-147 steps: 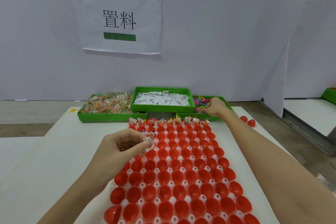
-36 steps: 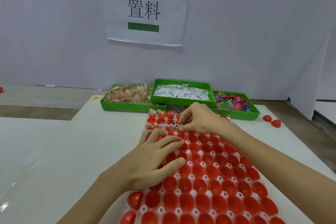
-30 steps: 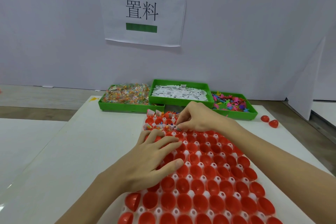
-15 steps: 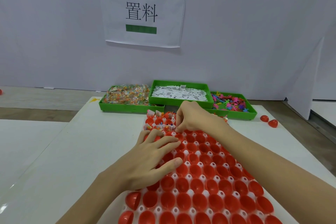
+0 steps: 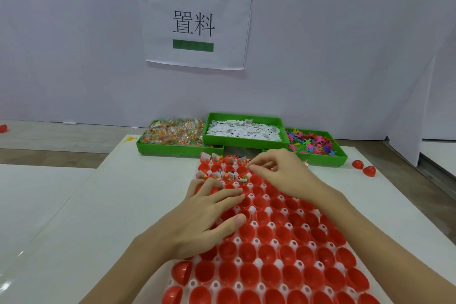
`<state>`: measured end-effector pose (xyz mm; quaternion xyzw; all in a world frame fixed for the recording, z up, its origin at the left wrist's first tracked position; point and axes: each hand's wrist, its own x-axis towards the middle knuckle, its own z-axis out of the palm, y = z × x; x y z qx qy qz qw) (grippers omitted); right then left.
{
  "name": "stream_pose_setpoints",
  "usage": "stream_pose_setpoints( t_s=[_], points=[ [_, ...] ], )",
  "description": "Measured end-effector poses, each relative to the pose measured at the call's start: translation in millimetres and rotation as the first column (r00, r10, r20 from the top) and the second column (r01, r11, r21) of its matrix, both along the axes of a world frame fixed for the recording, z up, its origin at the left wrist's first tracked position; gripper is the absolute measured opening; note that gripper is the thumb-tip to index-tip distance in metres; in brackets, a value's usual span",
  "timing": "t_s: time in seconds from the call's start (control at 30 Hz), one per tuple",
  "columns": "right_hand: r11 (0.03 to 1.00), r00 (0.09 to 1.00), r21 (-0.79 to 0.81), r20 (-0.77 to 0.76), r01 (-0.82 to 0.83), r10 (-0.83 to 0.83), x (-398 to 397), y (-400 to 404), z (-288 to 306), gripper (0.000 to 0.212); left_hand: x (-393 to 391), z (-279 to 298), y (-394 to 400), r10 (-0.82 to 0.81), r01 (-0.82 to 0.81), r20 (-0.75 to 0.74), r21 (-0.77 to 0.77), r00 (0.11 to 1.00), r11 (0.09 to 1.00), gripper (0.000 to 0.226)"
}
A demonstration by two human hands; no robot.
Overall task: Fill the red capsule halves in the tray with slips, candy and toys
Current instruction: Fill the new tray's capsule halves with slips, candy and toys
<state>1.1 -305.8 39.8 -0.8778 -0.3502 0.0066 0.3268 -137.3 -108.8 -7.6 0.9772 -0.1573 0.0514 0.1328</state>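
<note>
Red plastic capsule halves (image 5: 267, 253) fill the white tray (image 5: 251, 210); only those at its far edge look filled. They look light, stiff and tippy, so I'd drop items in. My left hand (image 5: 207, 219) presses flat; my right hand (image 5: 278, 173) pinches something I can't identify.

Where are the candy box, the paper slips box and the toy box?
candy box (image 5: 172, 149), head view, on its green front wall.
paper slips box (image 5: 244, 140), head view, on its green front wall.
toy box (image 5: 325, 159), head view, on its green front wall.
</note>
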Motion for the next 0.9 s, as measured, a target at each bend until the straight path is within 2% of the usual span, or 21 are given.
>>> stream_pose_setpoints(
  t_s=[0.1,0.23,0.37,0.47,0.53,0.6,0.67,0.73,0.83,0.9],
  points=[
    [0.987,0.998,0.162,-0.066,-0.006,0.017,-8,-28,6,0.015,0,-1,2,0.002,-0.002,-0.001,-0.023,1.000,1.000,0.083],
    [0.900,0.952,0.432,-0.295,0.059,0.080,-23,-63,7,0.018,0,2,1,0.021,-0.019,0.027,-0.074,0.999,0.997,0.075],
    [0.840,0.922,0.523,-0.380,0.147,0.074,-28,-72,2,0.024,-2,5,-1,0.061,-0.032,0.091,-0.293,0.994,0.956,0.064],
    [0.792,0.895,0.586,-0.428,0.169,0.126,-30,-69,-1,0.024,5,3,-3,0.253,-0.098,0.226,-0.534,0.941,0.840,0.043],
    [0.784,0.887,0.595,-0.442,0.177,0.135,-32,-66,-3,0.023,18,-1,4,0.464,-0.205,0.206,-0.695,0.861,0.689,0.031],
    [0.772,0.878,0.609,-0.453,0.182,0.151,-34,-64,-4,0.023,38,-4,19,0.606,-0.327,0.137,-0.738,0.784,0.591,0.024],
    [0.769,0.875,0.613,-0.457,0.180,0.159,-35,-62,-4,0.023,59,-5,42,0.661,-0.411,0.150,-0.677,0.735,0.610,0.020],
    [0.773,0.877,0.610,-0.454,0.174,0.161,-36,-62,-4,0.023,83,-1,68,0.640,-0.449,0.210,-0.555,0.739,0.700,0.023],
    [0.774,0.879,0.609,-0.451,0.174,0.157,-38,-62,-3,0.023,111,8,102,0.525,-0.500,0.185,-0.164,0.831,0.850,0.043],
    [0.775,0.879,0.607,-0.452,0.175,0.155,-39,-62,-3,0.024,122,12,117,0.487,-0.493,0.085,0.096,0.869,0.864,0.048]
  ],
)
